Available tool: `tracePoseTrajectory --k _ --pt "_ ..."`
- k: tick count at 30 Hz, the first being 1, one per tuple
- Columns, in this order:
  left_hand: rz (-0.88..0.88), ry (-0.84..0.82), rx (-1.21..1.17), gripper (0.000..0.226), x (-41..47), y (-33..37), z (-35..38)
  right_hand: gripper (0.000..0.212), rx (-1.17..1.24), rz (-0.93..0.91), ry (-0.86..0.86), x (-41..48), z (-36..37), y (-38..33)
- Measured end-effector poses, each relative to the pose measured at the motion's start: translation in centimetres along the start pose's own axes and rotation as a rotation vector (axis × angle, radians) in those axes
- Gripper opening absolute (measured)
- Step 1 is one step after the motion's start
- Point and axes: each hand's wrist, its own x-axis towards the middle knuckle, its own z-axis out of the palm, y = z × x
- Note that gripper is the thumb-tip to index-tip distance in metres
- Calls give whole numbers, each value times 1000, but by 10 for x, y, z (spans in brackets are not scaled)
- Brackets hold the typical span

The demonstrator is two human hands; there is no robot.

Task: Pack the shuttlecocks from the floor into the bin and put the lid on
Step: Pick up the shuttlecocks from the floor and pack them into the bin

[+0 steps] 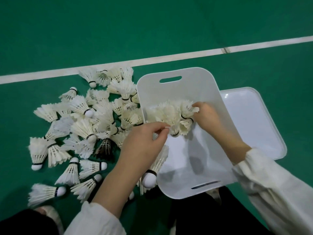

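Your left hand (144,141) pinches and your right hand (207,116) grips the shuttlecocks (171,114) bunched in the bin (169,92), corks toward you, feathers fanned away (the bin's length runs likewise). A pile (83,128) lies on the floor (152,31) at left, and the lid (254,119) at right.

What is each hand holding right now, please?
Left hand: pinching feathers of the shuttlecocks in the bin.
Right hand: gripping feathers of the same shuttlecocks.
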Motion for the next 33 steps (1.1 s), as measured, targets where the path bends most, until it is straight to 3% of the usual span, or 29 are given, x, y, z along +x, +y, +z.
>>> tracePoseTrajectory --k 2,4,6,8,11,17,21,24,29,33 --pt "1 -20 13 20 1 -1 0 38 189 -116 95 -25 -14 -10" --pt "9 -27 23 20 3 -1 0 41 375 -287 -27 -61 -31 -22" --pt "28 -34 29 19 4 1 0 45 326 -387 -245 -92 -39 -32" --pt "51 -53 47 18 4 3 1 32 166 -422 -308 -102 -35 -37" --pt "70 -73 76 21 2 4 1 10 116 -381 -183 -97 -28 -39" --pt "68 132 -111 28 -7 10 -14 26 -96 -110 -20 -75 -41 -5" --pt "127 28 -89 38 -8 19 -14 31 -204 32 -106 -58 -22 9" --pt "168 -47 42 21 -5 12 -1 17 -297 -47 -77 -41 -6 3" --pt "246 -18 133 4 -4 -1 12 38 -409 -101 -87 -12 5 1" --pt "321 -13 185 5 -3 -6 14 16 -408 -5 -167 -2 10 19"
